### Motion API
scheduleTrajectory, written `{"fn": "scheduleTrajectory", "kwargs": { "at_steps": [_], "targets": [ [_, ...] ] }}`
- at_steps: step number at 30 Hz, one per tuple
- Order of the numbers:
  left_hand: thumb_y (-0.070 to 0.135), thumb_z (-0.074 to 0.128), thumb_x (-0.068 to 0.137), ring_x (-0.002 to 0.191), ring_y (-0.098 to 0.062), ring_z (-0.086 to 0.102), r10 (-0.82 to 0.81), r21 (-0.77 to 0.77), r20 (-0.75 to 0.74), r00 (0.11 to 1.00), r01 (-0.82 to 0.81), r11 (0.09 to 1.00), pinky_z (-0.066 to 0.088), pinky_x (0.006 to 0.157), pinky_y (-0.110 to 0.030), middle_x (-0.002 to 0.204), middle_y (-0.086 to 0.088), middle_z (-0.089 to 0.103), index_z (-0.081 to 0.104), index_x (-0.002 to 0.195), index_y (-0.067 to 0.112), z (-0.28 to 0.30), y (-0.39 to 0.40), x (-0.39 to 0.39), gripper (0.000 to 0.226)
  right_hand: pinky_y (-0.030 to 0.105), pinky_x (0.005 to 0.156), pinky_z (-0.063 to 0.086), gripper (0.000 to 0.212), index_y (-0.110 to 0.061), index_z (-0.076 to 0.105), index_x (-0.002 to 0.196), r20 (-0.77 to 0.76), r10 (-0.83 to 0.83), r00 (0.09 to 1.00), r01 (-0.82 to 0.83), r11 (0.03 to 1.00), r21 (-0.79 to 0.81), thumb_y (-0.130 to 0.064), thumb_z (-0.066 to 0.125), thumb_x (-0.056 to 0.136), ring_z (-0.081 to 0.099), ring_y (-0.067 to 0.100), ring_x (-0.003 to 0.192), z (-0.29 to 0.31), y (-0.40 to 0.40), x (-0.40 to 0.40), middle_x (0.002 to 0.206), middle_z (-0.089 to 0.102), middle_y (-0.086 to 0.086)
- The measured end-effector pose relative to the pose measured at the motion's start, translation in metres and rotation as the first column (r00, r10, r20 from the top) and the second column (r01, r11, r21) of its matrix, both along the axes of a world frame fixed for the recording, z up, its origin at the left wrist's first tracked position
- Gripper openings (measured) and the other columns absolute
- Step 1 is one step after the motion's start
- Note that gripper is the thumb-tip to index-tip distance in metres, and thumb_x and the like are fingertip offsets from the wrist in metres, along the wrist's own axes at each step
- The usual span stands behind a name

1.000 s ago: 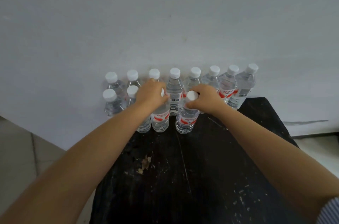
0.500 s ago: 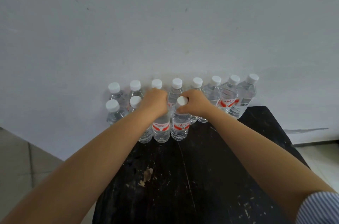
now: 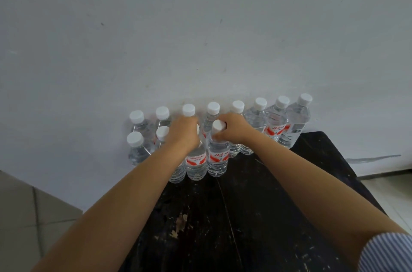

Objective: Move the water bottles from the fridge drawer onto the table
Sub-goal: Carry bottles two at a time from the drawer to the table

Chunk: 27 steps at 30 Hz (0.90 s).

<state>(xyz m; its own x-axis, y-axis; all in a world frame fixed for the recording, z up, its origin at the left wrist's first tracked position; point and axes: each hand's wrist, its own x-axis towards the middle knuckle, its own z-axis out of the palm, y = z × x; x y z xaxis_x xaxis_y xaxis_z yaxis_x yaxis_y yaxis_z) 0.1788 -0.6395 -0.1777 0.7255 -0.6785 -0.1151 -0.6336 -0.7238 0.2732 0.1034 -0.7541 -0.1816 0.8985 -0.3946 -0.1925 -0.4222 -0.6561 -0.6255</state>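
Observation:
Several clear water bottles with white caps and red labels stand in two rows at the far edge of a black table (image 3: 256, 216), against the wall. My left hand (image 3: 184, 132) is closed over the top of a front-row bottle (image 3: 196, 163), hiding its cap. My right hand (image 3: 233, 130) grips the neck of the bottle beside it (image 3: 218, 158), whose white cap shows. Both bottles stand upright on the table, touching each other. The back row (image 3: 276, 124) runs from left to right behind them. No fridge drawer is in view.
A plain grey-white wall (image 3: 200, 37) rises directly behind the bottles. Tiled floor shows at the lower left (image 3: 26, 216) and at the right (image 3: 392, 191). The table's near part is scuffed, with a chipped patch (image 3: 179, 225).
My right hand has slid its bottle leftward until it stands against the bottle under my left hand. The view has shifted slightly, and the left hand has stayed on its bottle.

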Motion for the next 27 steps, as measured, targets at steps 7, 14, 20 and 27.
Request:
{"fn": "scheduleTrajectory", "kwargs": {
  "at_steps": [7,14,20,27],
  "targets": [
    [0.003,0.051,0.091,0.103,-0.028,0.060,-0.008,0.016,0.008,1.000,0.008,1.000,0.049,0.085,-0.035,0.111,-0.014,0.060,0.055,0.110,0.005,0.002,-0.001,-0.008,0.020,0.027,0.077,0.037,0.027,-0.005,0.056,0.108,-0.064,0.026,0.998,-0.028,0.999,-0.040,-0.016,0.062,0.084,0.048,0.017,0.090,0.005,0.004,-0.006,0.094,0.051,0.005],
    [0.010,0.049,0.091,0.111,-0.030,0.052,-0.051,0.074,0.040,0.998,0.048,0.996,0.048,0.092,-0.037,0.121,-0.017,0.051,0.047,0.122,0.002,0.022,0.011,-0.031,0.032,0.036,0.092,0.045,0.039,-0.001,0.050,0.121,-0.015,-0.022,1.000,0.020,0.994,-0.105,-0.016,0.058,0.086,0.055,0.031,0.113,0.022,0.012,-0.031,0.121,0.058,0.018],
    [0.011,0.046,0.091,0.117,-0.031,0.046,-0.094,0.110,0.221,0.971,0.071,0.991,0.043,0.093,-0.036,0.122,-0.017,0.053,0.055,0.120,0.002,0.064,0.019,-0.070,0.032,0.036,0.096,0.042,0.039,-0.007,0.051,0.126,0.090,0.013,0.996,0.016,0.949,-0.314,-0.017,0.051,0.088,0.051,0.029,0.116,0.055,0.019,-0.067,0.125,0.054,0.015],
    [0.010,0.046,0.090,0.115,-0.031,0.051,-0.159,0.167,0.287,0.945,0.114,0.979,0.046,0.088,-0.035,0.122,-0.016,0.056,0.055,0.121,0.005,0.105,0.027,-0.142,0.033,0.037,0.095,0.042,0.033,-0.011,0.059,0.118,0.125,0.027,0.992,0.041,0.860,-0.509,-0.018,0.048,0.088,0.052,0.027,0.115,0.102,0.032,-0.140,0.124,0.056,0.010]
  ]
}}
